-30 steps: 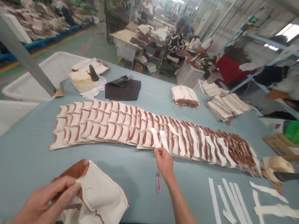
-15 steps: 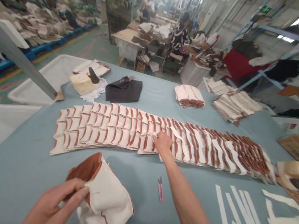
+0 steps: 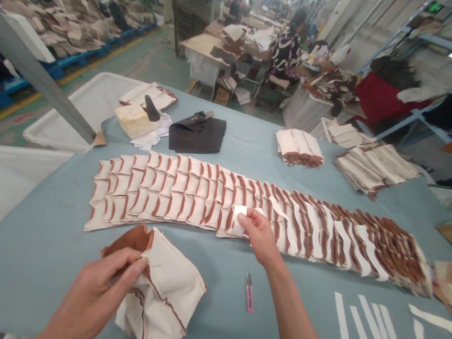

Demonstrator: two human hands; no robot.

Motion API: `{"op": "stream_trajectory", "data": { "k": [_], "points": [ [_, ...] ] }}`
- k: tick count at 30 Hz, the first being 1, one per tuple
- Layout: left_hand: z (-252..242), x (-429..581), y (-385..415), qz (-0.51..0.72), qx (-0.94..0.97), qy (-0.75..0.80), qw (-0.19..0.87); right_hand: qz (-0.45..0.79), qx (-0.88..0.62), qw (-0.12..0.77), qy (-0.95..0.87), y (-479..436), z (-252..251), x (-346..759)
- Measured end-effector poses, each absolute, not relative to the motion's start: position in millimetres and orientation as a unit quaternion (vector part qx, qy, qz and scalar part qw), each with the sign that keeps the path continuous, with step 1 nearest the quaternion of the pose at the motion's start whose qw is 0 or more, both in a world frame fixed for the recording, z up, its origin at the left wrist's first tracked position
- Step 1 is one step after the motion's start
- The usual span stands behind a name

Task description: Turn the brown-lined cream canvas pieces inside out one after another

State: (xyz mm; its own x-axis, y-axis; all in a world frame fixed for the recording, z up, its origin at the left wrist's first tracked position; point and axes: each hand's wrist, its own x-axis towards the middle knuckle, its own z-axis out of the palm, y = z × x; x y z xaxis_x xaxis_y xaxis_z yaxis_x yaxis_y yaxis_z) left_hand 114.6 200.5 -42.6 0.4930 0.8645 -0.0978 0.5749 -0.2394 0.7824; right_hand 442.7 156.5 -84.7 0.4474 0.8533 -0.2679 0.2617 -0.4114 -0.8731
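My left hand [image 3: 109,281] pinches the edge of a cream fabric piece [image 3: 174,287] with brown lining and brown seams, low in the view. Over the long overlapping row of cream and brown pieces [image 3: 160,190], my right hand [image 3: 260,231] holds a white strip [image 3: 238,220] between thumb and fingers. More white strips [image 3: 315,237] lie across the right half of the row. Pink-handled thread snips [image 3: 249,293] rest on the blue-green table below my right hand.
Loose white strips [image 3: 378,333] lie at the table's lower right. Further back are a black cloth [image 3: 197,135], a yellowish block [image 3: 134,121] and fabric stacks [image 3: 299,144]. A person [image 3: 286,50] sits beyond the table.
My right hand has lifted slightly and now shows the white strip in its fingers. The left hand has risen a little with the fabric piece, and the whole view has shifted.
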Motion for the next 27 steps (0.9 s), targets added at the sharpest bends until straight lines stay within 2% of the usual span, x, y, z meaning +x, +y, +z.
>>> {"op": "stream_trajectory", "data": {
  "k": [4, 7, 11, 15, 19, 24, 27],
  "points": [
    [-30.3, 128.0, 210.0, 0.186, 0.781, 0.461, 0.378, 0.473, -0.647, 0.473, -0.367, 133.2, -37.6, 406.1],
    [-14.0, 136.5, 208.2, 0.204, 0.772, 0.45, 0.4, 0.564, -0.547, 0.52, -0.336, 121.9, -10.4, 382.7],
    [8.9, 139.4, 199.1, 0.204, 0.739, 0.446, 0.463, 0.599, -0.527, 0.5, -0.338, 112.8, 9.3, 360.6],
    [22.5, 137.4, 188.6, 0.209, 0.702, 0.441, 0.518, 0.579, -0.552, 0.463, -0.381, 101.3, 20.6, 341.9],
    [24.4, 136.5, 172.6, 0.213, 0.666, 0.431, 0.57, 0.421, -0.609, 0.456, -0.494, 86.0, 26.2, 325.5],
    [23.9, 135.5, 151.3, 0.235, 0.656, 0.43, 0.574, 0.054, -0.663, 0.42, -0.617, 73.1, 23.8, 309.2],
    [24.2, 134.5, 141.7, 0.264, 0.656, 0.42, 0.569, 0.0, -0.64, 0.4, -0.655, 68.8, 24.7, 292.9]
  ]
}}
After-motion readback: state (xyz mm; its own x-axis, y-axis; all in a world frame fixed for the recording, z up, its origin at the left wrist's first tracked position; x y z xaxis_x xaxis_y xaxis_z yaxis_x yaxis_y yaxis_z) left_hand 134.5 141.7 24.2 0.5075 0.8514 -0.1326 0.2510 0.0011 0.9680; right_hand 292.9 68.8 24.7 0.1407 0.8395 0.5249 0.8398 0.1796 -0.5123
